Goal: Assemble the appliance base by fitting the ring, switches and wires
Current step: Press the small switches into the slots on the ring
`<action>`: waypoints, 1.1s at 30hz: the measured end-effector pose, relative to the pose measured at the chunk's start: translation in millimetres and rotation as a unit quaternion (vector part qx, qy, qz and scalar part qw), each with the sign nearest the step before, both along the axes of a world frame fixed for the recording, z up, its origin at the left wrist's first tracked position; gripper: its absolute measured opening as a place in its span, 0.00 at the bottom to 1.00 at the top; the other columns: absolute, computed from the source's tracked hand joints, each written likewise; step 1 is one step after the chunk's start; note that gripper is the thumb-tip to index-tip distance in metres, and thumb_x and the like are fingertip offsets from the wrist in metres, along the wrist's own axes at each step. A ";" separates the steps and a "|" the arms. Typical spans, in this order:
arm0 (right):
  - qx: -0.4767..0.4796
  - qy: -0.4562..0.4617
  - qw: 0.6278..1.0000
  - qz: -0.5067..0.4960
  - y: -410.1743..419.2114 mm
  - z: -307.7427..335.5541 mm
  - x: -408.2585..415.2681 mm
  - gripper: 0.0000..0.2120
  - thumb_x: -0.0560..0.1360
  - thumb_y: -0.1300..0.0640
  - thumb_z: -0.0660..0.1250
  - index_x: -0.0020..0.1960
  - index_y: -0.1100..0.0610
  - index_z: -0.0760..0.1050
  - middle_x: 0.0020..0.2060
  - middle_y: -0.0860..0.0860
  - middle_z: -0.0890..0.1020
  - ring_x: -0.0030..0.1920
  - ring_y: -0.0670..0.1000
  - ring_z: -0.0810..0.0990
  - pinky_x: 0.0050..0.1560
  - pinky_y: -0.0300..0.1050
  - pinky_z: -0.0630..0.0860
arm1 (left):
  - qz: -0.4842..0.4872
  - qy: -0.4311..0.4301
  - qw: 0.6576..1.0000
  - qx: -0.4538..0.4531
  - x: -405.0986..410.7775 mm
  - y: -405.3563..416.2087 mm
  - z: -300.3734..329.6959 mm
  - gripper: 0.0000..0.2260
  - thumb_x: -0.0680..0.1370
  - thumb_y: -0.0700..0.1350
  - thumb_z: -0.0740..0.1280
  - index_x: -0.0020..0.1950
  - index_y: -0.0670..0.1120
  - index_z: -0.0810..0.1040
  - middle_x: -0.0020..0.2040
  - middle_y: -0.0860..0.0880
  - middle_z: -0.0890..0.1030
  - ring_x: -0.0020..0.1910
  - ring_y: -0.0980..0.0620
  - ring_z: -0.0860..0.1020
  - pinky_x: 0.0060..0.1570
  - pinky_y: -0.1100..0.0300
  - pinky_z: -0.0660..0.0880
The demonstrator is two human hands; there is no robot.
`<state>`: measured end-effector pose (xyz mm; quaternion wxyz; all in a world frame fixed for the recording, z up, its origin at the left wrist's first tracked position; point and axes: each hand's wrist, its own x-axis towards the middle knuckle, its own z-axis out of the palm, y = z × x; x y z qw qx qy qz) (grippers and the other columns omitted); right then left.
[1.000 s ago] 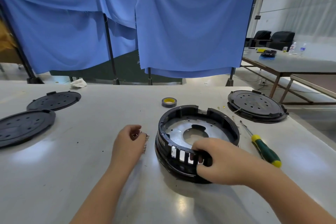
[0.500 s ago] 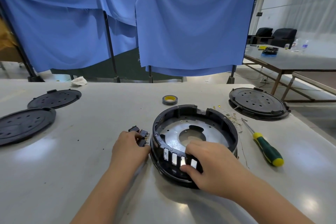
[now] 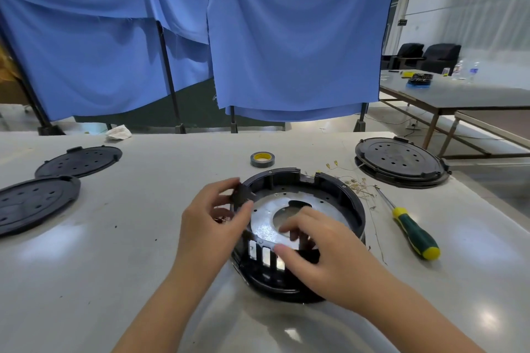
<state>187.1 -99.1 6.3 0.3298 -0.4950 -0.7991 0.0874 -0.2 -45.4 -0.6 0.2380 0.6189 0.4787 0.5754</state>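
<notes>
I see the round black plastic appliance base (image 3: 341, 195) at the centre of the white table (image 3: 86, 266), my left hand (image 3: 212, 226) pinching a small black switch block (image 3: 240, 195) at its left rim, my right hand (image 3: 318, 252) half-open, its fingertips (image 3: 282, 249) touching the near slotted wall.

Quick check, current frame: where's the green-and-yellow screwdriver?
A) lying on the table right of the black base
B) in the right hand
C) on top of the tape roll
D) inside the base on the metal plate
A: the screwdriver lies flat on the table, right of the black base, untouched; the right hand is at the base's near rim instead.
</notes>
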 end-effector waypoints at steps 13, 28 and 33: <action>-0.046 0.228 0.973 0.013 4.9 -0.4 3.9 0.10 0.74 0.57 0.71 0.53 0.47 0.78 0.45 0.37 0.82 0.49 0.39 0.81 0.48 0.29 0.74 | -0.105 0.085 0.980 0.149 37.3 -33.7 -12.7 0.34 0.70 0.32 0.73 0.68 0.59 0.70 0.57 0.63 0.80 0.52 0.62 0.80 0.47 0.70 0.75; 0.001 0.193 0.981 -0.028 9.3 -3.7 22.9 0.18 0.78 0.62 0.63 0.54 0.37 0.73 0.49 0.32 0.79 0.48 0.38 0.80 0.48 0.28 0.73 | -0.115 0.316 0.940 0.052 4.3 -9.8 -2.9 0.27 0.54 0.73 0.69 0.33 0.50 0.76 0.31 0.58 0.74 0.42 0.60 0.72 0.51 0.70 0.62; -0.006 0.185 0.983 -0.012 9.2 -4.7 27.0 0.19 0.77 0.61 0.65 0.54 0.36 0.73 0.45 0.35 0.80 0.45 0.41 0.81 0.46 0.31 0.76 | -0.108 0.305 0.944 0.066 8.5 -10.1 -10.1 0.27 0.54 0.73 0.70 0.30 0.50 0.73 0.30 0.60 0.70 0.40 0.61 0.70 0.43 0.74 0.61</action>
